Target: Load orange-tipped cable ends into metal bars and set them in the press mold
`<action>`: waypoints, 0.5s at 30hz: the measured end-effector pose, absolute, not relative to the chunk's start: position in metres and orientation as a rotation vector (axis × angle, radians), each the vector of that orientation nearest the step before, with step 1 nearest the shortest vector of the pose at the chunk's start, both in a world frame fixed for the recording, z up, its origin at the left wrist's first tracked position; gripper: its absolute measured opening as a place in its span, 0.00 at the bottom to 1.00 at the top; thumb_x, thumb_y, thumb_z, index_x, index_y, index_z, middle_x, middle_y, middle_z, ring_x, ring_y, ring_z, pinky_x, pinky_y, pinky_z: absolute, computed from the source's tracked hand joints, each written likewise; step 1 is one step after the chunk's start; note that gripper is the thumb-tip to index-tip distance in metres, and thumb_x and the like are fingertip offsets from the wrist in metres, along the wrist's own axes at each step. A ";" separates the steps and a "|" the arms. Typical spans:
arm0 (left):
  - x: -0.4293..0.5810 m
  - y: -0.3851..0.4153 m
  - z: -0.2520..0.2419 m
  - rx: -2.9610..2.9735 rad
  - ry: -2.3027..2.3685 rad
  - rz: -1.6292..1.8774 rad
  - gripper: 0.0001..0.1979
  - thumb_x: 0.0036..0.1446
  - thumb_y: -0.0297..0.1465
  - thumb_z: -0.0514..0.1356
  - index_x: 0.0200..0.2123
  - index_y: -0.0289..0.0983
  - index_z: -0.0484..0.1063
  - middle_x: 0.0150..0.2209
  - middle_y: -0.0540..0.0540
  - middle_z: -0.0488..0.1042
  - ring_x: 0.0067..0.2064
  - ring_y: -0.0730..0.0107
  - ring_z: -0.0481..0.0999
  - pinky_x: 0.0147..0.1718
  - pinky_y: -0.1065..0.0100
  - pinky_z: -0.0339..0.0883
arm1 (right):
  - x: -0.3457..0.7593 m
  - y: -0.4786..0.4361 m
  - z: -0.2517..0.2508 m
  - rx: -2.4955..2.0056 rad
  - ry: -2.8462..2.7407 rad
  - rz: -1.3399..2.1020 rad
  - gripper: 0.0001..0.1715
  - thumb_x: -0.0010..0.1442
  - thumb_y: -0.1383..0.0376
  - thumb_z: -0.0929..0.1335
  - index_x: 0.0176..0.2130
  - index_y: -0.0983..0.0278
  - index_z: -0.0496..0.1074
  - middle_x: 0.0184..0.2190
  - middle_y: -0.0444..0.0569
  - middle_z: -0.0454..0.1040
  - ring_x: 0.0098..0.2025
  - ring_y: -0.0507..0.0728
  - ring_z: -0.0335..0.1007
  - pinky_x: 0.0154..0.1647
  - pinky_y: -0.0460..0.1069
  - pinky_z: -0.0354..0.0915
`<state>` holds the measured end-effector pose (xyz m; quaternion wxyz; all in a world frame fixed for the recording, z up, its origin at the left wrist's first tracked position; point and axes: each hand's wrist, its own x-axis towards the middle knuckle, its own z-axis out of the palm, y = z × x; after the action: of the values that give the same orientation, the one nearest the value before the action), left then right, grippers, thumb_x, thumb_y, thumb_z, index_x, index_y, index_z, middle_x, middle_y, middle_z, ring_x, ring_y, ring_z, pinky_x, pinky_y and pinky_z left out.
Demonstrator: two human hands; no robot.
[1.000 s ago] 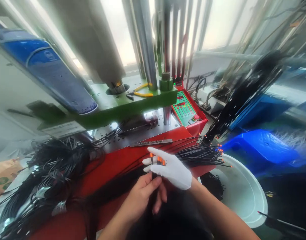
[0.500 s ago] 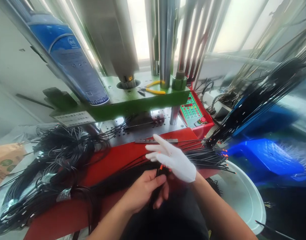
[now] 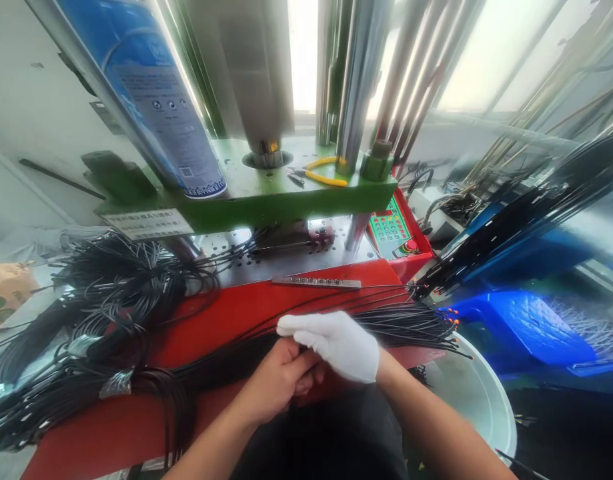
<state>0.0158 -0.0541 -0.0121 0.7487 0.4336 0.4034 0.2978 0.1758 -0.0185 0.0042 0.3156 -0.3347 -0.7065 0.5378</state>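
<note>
My bare left hand [image 3: 273,381] is closed, its thumb and fingers curled in front of my lap. Over its fingertips lies my right hand [image 3: 339,343] in a white glove, with the fingers stretched out and held together. The glove covers the black cable in my left hand's grip. Just behind both hands a long bundle of black cables [image 3: 236,357] runs across the red work surface [image 3: 226,310]. At the right, the bundle's ends [image 3: 453,323] carry orange tips.
A green press [image 3: 286,207] stands ahead, bearing yellow-handled pliers [image 3: 329,175] and a blue spray can [image 3: 161,107]. A metal strip with holes [image 3: 316,283] lies before it. Tied cable coils [image 3: 131,287] are at left; a red control box [image 3: 401,230], pale tub [image 3: 496,393] and blue bin [image 3: 526,327] at right.
My gloved right hand has come down and left onto my left hand, its spread fingers now together. The orange-tipped black piece at my left fingers is now hidden. The view has shifted slightly.
</note>
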 end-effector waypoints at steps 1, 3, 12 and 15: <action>0.012 -0.053 -0.012 0.963 0.921 0.672 0.15 0.58 0.40 0.57 0.32 0.32 0.67 0.22 0.51 0.64 0.18 0.84 0.49 0.18 0.75 0.42 | 0.183 -0.008 0.006 -0.919 -1.896 1.289 0.21 0.64 0.54 0.61 0.52 0.55 0.72 0.50 0.46 0.73 0.48 0.58 0.71 0.51 0.55 0.66; 0.003 -0.050 -0.011 1.002 0.995 0.733 0.15 0.60 0.39 0.56 0.36 0.31 0.68 0.23 0.53 0.62 0.20 0.83 0.50 0.18 0.74 0.41 | 0.198 0.017 0.006 -1.157 -1.912 0.991 0.21 0.64 0.54 0.60 0.52 0.56 0.72 0.49 0.47 0.73 0.51 0.58 0.68 0.56 0.55 0.61; -0.011 -0.045 -0.006 1.081 1.113 0.883 0.16 0.60 0.41 0.54 0.38 0.32 0.68 0.23 0.53 0.62 0.21 0.79 0.53 0.20 0.74 0.47 | 0.194 0.059 -0.027 -1.833 -2.567 0.116 0.17 0.62 0.56 0.63 0.38 0.66 0.73 0.37 0.56 0.72 0.39 0.60 0.70 0.39 0.51 0.62; -0.009 -0.043 -0.008 1.051 1.101 0.901 0.16 0.60 0.41 0.54 0.38 0.32 0.68 0.22 0.53 0.62 0.20 0.80 0.53 0.19 0.74 0.47 | 0.189 0.056 -0.018 -1.842 -2.610 0.009 0.14 0.63 0.60 0.63 0.39 0.68 0.71 0.36 0.57 0.72 0.36 0.60 0.71 0.36 0.50 0.61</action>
<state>-0.0089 -0.0435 -0.0080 0.6338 0.4596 0.4816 0.3939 0.1889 0.0556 -0.0177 -0.0265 -0.5764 -0.8167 0.0029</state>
